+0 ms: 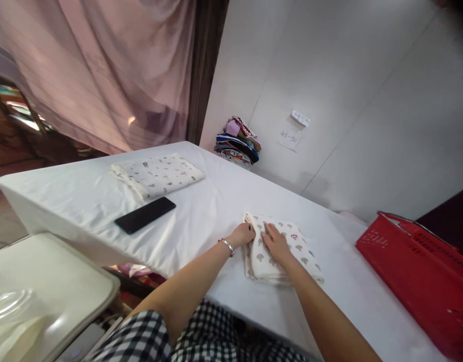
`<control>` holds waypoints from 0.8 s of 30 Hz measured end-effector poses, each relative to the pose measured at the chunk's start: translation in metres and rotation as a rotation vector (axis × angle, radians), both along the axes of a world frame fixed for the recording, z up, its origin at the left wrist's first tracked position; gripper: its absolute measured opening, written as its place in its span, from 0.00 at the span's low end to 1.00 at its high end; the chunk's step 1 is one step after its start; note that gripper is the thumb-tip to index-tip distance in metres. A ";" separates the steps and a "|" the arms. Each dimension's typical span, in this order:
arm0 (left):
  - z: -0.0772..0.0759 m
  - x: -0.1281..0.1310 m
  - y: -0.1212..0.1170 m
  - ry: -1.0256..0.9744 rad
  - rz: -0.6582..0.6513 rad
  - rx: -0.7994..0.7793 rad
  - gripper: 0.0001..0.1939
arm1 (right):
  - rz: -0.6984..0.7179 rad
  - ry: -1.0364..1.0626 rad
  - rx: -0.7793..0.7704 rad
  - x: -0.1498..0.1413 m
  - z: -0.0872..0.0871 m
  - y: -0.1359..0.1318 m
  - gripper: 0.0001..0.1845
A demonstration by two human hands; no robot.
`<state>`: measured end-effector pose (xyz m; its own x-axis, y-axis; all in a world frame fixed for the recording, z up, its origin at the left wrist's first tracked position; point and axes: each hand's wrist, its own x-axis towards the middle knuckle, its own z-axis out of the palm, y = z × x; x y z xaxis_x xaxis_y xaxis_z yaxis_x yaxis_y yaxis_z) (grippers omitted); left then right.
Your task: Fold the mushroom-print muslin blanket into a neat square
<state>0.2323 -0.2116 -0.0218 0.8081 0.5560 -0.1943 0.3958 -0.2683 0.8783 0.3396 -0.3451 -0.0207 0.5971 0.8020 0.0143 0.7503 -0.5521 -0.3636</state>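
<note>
A folded white cloth (302,259) printed with grey mushrooms and a few coloured motifs lies in front of me on the white-covered table (201,221). At its left edge is my left hand (242,235), wearing a silver bracelet; the fingers are curled on the cloth's edge and partly hidden. My right hand (275,244) rests on top of the cloth with its fingers stretched out. Farther left lies a second folded white cloth (161,173) with small dark prints, and a black phone (145,214) sits just in front of it.
A red plastic basket (415,281) stands at the right. Stacked clothes (239,143) sit by the wall past the table's far edge. A handwritten paper (289,137) is on the wall. At lower left stands a pale stool-like surface (73,281); a pink curtain (121,65) hangs behind.
</note>
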 end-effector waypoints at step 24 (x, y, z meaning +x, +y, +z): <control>0.012 -0.010 -0.011 0.008 0.022 -0.261 0.11 | 0.120 0.038 0.099 -0.074 0.009 -0.023 0.39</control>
